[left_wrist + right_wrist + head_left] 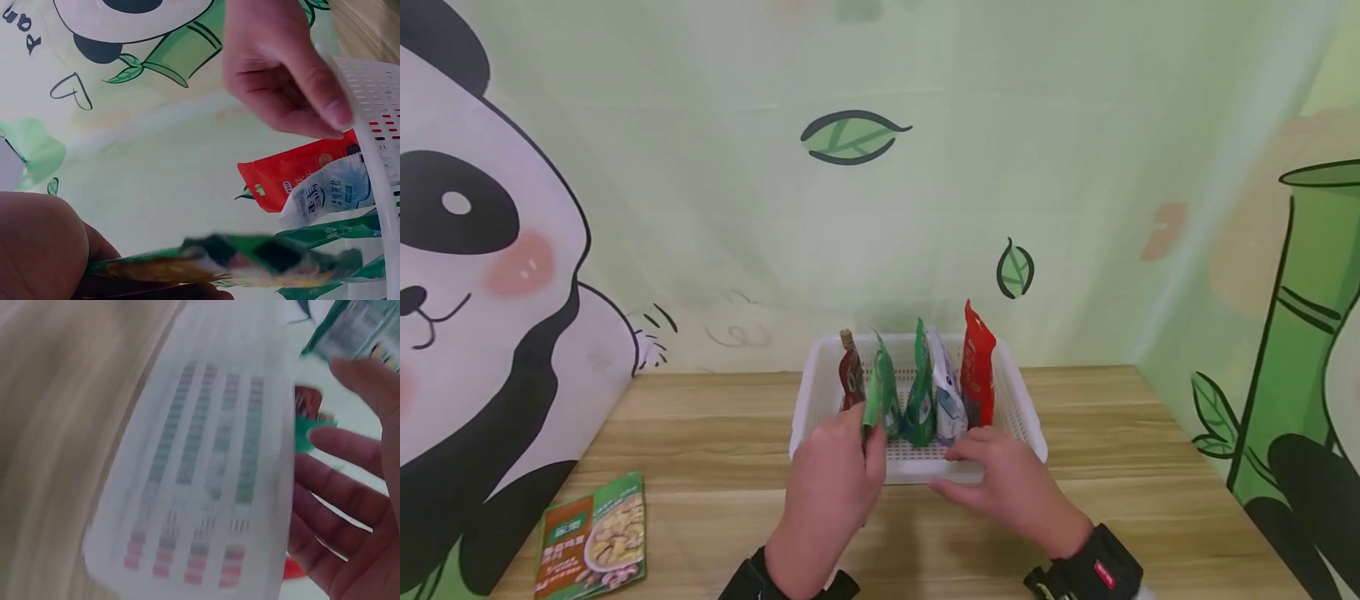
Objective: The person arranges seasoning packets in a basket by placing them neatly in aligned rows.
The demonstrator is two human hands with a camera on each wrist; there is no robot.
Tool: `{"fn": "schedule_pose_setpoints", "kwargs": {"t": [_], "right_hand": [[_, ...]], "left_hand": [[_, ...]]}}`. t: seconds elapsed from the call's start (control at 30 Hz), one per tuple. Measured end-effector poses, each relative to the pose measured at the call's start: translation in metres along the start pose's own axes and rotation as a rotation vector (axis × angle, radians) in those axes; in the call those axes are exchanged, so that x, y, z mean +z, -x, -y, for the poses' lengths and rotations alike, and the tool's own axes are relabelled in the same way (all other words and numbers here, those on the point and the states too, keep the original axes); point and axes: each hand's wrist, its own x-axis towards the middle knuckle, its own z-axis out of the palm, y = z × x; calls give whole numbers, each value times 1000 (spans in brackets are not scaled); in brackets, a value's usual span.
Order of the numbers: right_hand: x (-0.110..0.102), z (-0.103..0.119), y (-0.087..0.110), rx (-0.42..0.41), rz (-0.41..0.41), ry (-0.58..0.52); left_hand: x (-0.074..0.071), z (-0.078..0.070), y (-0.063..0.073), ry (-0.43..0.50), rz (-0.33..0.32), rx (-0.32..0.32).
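Observation:
My left hand (835,475) pinches a flat green packet (872,398) by its near end, over the front left of a white perforated basket (917,477). In the left wrist view, that packet (269,259) is seen almost edge-on and blurred. Standing in the basket from left to right are a dark brown pouch (852,375), green packets (919,396), a white and blue pouch (949,400) and a red pouch (978,367). My right hand (1015,492) is at the basket's front right rim, its fingers loosely bent in the right wrist view, holding nothing.
On the wooden table (715,467), a green and brown packet with a food picture (593,537) lies at the front left. A pale green backdrop (722,208) with printed pandas and leaves stands behind the basket and along both sides.

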Motion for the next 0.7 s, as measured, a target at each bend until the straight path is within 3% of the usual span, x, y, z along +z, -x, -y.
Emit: {"fn": "schedule_pose_setpoints", "kwargs": {"t": [0.2,0.3,0.47,0.7], "right_hand": [[-7,-26,-7,-37,178,126],[-6,-33,-10,-42,220,136],[0,-44,-11,-65,229,142],[7,-54,-7,-114,178,159]], "left_hand": [[-6,7,-2,3,33,-8],[-11,12,-6,-11,40,-24],[-20,20,-17,-24,58,-78],[-30,35,-34,-68,90,-162]]}}
